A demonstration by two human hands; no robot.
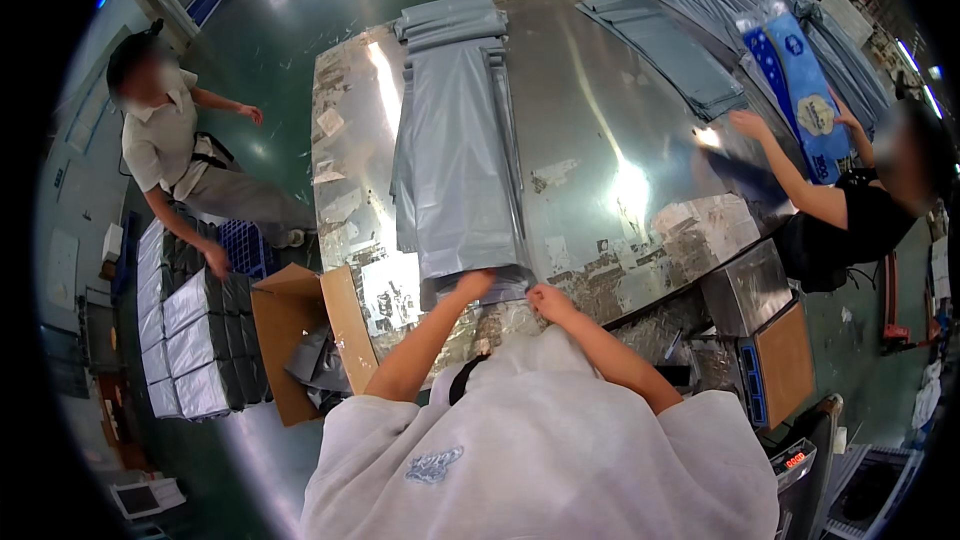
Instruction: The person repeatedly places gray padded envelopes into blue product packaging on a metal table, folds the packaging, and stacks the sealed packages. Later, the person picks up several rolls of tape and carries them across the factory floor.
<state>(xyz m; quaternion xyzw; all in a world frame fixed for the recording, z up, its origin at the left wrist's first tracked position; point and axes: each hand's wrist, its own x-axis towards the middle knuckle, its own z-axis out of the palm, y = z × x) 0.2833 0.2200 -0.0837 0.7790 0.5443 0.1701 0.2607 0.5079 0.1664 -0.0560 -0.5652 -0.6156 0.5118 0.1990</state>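
Note:
A stack of long grey plastic bags (462, 150) lies lengthwise on the metal table, its near end in front of me. The top bag's near end gapes a little and shows a dark fold. At this opening, my left hand (476, 286) has its fingers curled over the bag's edge, the tips partly hidden. My right hand (552, 304) is closed at the right corner of the same end, pinching the plastic. More grey bags, folded (450, 16), lie across the far end of the stack.
The metal table (570, 160) has worn tape patches. Another grey stack (665, 52) lies far right, beside a person (850, 200) handling a blue printed bag (800, 90). Left, a second person (180, 140) stands near wrapped bundles (200, 340). An open cardboard box (285, 340) stands close by my left arm.

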